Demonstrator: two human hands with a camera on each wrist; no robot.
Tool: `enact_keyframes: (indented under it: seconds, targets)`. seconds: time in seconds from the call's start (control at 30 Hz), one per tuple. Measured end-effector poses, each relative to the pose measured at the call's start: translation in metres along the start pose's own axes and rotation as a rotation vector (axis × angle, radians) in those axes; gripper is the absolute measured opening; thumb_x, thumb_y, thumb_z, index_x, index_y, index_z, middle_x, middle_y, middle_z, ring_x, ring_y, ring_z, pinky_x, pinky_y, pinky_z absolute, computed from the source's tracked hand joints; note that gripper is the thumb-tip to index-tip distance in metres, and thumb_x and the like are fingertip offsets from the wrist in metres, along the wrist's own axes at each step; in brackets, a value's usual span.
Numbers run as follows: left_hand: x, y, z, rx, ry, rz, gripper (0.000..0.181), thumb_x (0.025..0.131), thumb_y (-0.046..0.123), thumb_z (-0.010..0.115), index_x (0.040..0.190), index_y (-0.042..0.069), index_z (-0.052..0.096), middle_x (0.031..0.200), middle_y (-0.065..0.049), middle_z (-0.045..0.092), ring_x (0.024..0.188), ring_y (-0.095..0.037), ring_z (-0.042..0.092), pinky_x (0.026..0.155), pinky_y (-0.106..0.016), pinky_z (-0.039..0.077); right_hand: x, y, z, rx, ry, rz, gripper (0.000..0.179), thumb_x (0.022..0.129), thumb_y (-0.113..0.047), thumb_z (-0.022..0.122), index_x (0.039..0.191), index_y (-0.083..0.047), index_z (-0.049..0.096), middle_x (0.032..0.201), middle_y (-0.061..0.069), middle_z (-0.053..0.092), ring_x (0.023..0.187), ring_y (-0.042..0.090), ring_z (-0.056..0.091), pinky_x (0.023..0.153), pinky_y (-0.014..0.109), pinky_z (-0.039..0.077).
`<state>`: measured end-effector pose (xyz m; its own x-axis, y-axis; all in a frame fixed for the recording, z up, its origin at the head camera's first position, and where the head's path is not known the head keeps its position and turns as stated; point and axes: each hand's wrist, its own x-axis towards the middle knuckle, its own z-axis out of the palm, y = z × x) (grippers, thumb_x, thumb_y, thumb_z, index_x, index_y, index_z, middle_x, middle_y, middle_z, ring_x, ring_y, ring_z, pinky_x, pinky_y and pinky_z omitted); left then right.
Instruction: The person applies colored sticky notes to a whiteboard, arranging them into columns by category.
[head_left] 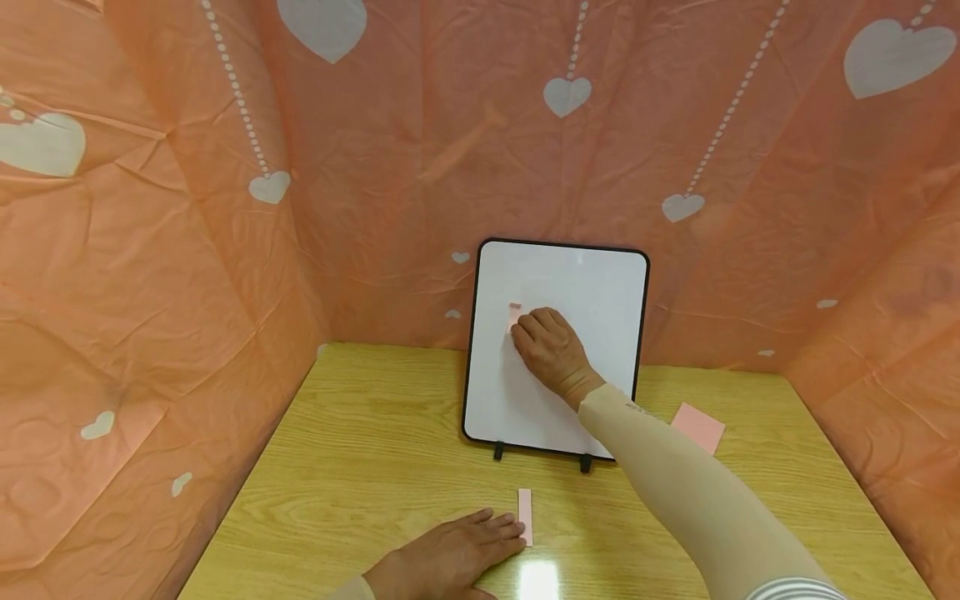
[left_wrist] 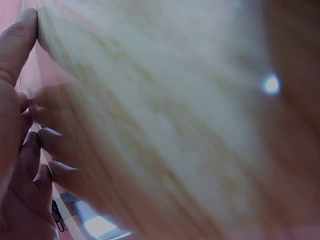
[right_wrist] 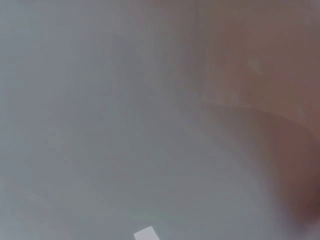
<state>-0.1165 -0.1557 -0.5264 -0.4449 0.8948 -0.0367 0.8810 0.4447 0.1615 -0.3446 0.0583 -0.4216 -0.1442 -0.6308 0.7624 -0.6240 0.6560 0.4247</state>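
A whiteboard (head_left: 558, 400) with a black frame stands upright on the table. A small pink paper strip (head_left: 514, 314) is against its left-centre part, with a darker band at its top. My right hand (head_left: 553, 350) pinches the strip's lower end with curled fingers; the thumb is hidden. The right wrist view shows only the blurred hand (right_wrist: 295, 185) against a pale surface. My left hand (head_left: 457, 552) lies flat on the table, fingertips touching a second pink strip (head_left: 525, 508). In the left wrist view its fingers (left_wrist: 20, 45) rest on the glossy tabletop, which mirrors them.
A pink paper sheet (head_left: 697, 427) lies on the table right of the board, near my right forearm. Two black feet (head_left: 498, 451) support the board on the wood-grain table (head_left: 360, 433). An orange curtain (head_left: 420, 167) with white hearts hangs around the back and sides.
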Motion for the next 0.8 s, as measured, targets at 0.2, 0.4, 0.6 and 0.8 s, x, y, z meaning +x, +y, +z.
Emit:
enact_keyframes:
  seconds: [0.2, 0.4, 0.6, 0.8]
  targets:
    - [-0.0005, -0.0008, 0.0013, 0.032, -0.001, 0.005, 0.074, 0.106, 0.058, 0.049, 0.164, 0.014, 0.039, 0.168, -0.004, 0.041, 0.156, -0.016, 0.038, 0.126, -0.036, 0.037, -0.0004, -0.0007, 0.0011, 0.001, -0.004, -0.012, 0.018, 0.095, -0.006, 0.077, 0.081, -0.004, 0.067, 0.087, 0.009, 0.069, 0.086, 0.026, 0.065, 0.086, 0.038, 0.06]
    - [-0.0004, -0.0004, 0.0007, 0.047, -0.006, 0.007, 0.074, 0.105, 0.057, 0.051, 0.164, 0.015, 0.039, 0.168, -0.002, 0.04, 0.156, -0.014, 0.038, 0.126, -0.034, 0.037, -0.0016, -0.0001, 0.0027, -0.004, -0.014, -0.017, 0.016, 0.096, -0.007, 0.077, 0.083, -0.004, 0.068, 0.088, 0.008, 0.069, 0.087, 0.026, 0.066, 0.087, 0.038, 0.06]
    - [0.0001, 0.0, 0.0003, 0.033, -0.005, 0.005, 0.074, 0.105, 0.058, 0.051, 0.164, 0.015, 0.04, 0.168, -0.002, 0.041, 0.156, -0.013, 0.038, 0.127, -0.034, 0.036, -0.0036, 0.0001, 0.0023, 0.0, -0.05, -0.017, 0.012, 0.097, -0.007, 0.075, 0.087, -0.003, 0.071, 0.091, 0.009, 0.07, 0.09, 0.026, 0.066, 0.09, 0.039, 0.059]
    - [0.0004, 0.0001, 0.0006, 0.037, -0.007, 0.001, 0.073, 0.105, 0.057, 0.052, 0.164, 0.015, 0.04, 0.168, -0.002, 0.041, 0.156, -0.012, 0.038, 0.126, -0.034, 0.036, -0.0042, -0.0004, 0.001, -0.002, -0.075, -0.021, 0.011, 0.095, -0.012, 0.078, 0.092, -0.003, 0.074, 0.094, 0.009, 0.071, 0.093, 0.026, 0.067, 0.092, 0.039, 0.059]
